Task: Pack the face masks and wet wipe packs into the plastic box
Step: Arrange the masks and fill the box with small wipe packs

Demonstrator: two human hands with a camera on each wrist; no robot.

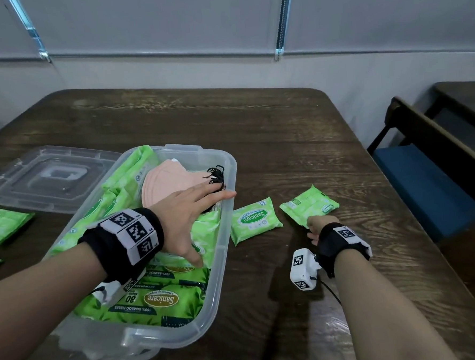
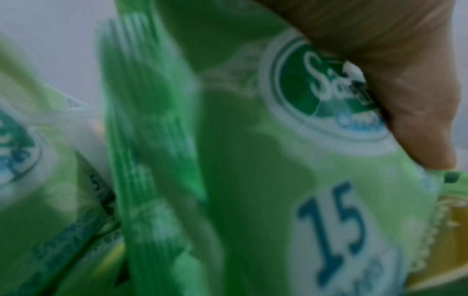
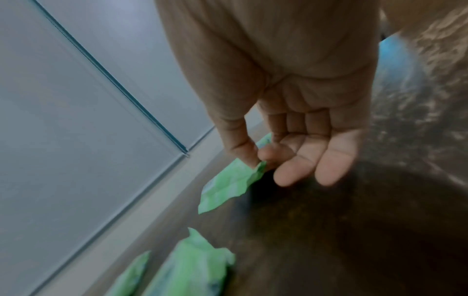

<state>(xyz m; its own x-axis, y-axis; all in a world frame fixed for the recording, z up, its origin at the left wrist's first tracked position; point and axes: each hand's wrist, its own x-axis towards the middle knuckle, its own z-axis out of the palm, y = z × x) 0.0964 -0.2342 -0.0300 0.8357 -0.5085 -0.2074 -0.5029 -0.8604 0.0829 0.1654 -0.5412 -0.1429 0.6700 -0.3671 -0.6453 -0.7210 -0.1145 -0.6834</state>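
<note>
At the centre of the head view, the left hand lies flat with fingers straight and spread over the peach face masks and green wet wipe packs inside the clear plastic box. Right of centre, the right hand pinches a corner of a small wipe pack between thumb and forefinger on the wooden table. Another small pack lies just beside the box.
</note>
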